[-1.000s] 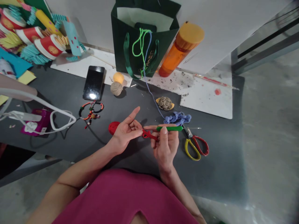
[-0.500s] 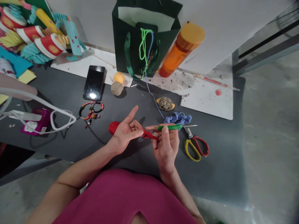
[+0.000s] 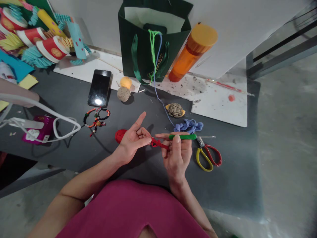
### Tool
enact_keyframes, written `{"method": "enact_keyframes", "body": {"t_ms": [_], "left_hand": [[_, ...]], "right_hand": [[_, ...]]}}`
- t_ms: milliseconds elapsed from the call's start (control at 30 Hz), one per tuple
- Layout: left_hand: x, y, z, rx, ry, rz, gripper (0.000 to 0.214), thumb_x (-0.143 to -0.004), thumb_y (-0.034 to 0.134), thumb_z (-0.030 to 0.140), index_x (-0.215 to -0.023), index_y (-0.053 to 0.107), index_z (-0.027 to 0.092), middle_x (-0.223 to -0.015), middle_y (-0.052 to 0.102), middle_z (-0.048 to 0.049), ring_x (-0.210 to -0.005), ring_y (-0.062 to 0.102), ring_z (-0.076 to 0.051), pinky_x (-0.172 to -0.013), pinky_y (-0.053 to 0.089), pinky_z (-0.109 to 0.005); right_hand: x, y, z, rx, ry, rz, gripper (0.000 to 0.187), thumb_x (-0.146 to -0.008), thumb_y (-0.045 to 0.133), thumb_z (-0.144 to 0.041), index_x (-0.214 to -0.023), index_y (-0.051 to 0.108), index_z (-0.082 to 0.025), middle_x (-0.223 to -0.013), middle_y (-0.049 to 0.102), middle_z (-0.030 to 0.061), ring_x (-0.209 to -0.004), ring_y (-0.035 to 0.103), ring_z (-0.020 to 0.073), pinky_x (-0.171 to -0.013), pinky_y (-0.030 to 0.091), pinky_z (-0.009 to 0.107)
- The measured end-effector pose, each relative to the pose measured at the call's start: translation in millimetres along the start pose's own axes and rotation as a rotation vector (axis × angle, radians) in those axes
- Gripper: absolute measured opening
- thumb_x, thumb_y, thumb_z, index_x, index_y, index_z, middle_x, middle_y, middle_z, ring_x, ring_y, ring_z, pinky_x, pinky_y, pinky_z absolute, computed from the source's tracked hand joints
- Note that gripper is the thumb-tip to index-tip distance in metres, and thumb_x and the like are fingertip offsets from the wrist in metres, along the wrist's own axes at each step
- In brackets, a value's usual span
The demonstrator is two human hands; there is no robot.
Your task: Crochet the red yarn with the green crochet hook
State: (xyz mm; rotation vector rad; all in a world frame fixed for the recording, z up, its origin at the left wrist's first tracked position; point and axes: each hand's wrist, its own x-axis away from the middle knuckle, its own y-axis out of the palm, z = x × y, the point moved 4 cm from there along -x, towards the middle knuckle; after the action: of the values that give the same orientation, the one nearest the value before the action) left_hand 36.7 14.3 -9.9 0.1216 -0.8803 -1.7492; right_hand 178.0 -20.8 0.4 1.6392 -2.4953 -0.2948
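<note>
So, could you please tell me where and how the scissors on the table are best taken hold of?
The scissors are probably best gripped by the yellow loop and red loop, coming from the near right: both loops lie uncovered and spread apart, while the blade end points toward the blue yarn, beside the right hand, largely out of sight.

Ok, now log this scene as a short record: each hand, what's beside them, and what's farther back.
Left hand: pinching red crochet piece, index finger extended
Right hand: holding green-handled crochet hook, metal shaft pointing to the person's right
Beside left hand: red yarn ball, partly hidden
Beside right hand: blue yarn, scissors with yellow and red handles
Farther back: smartphone, dark green paper bag, orange bottle
</note>
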Motion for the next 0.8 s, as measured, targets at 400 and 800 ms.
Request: {"method": "enact_keyframes", "body": {"t_ms": [400,800], "left_hand": [[1.2,-1.8,1.3,-0.083,0.028,0.009,0.104,-0.074,0.084,0.02,-0.164,0.033,0.027,-0.074,0.062,0.007,-0.071,0.055,-0.009,-0.072,0.043,-0.025],[1.4,-1.8,0.4,-0.048,0.011,0.021,0.101,-0.073,0.085,0.018,-0.162,0.038,0.028,-0.082,0.064,0.0057,-0.074,0.056,-0.008,-0.074,0.046,-0.024]], "right_hand": [[7.3,-1.4,-0.2,0.124,-0.142,-0.004,0.012,-0.105,0.054,-0.034,-0.096,0.054,-0.026,-0.082,0.081,-0.0011,-0.035,0.051,0.0046,-0.034,0.039,0.018],[9.1,-0.9,1.7,0.108,-0.101,-0.007,0.016,-0.103,0.058,-0.039,-0.095,0.056,-0.025,-0.081,0.081,-0.0016,-0.035,0.052,0.0051,-0.034,0.038,0.017]]}}
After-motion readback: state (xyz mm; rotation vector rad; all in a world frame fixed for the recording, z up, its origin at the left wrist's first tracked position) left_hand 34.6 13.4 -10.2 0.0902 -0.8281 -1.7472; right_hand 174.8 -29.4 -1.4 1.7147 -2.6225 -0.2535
